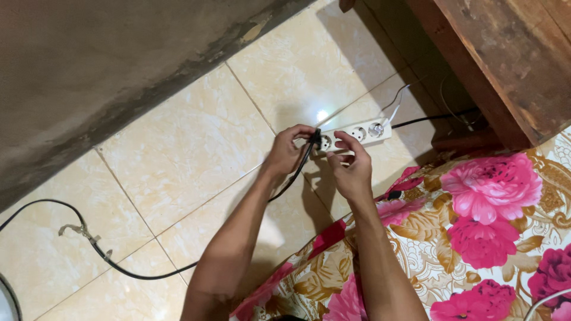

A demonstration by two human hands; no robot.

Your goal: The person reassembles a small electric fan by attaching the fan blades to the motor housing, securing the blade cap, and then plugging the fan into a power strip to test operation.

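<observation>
My left hand (286, 150) pinches a black plug (315, 139) at the left end of a white power strip (357, 132) that lies on the tiled floor. A black cable (119, 267) runs from the plug under my left wrist and loops away to the left. My right hand (350, 167) grips the strip's near edge, thumb and fingers around it. A white plug (376, 128) sits in the strip's right-hand socket, with a white wire leading off toward the back.
A bare concrete wall (89, 77) borders the cream tiles at the upper left. A dark wooden piece of furniture (505, 53) stands at the upper right. A flowered pink and gold cloth (476, 238) covers the lower right.
</observation>
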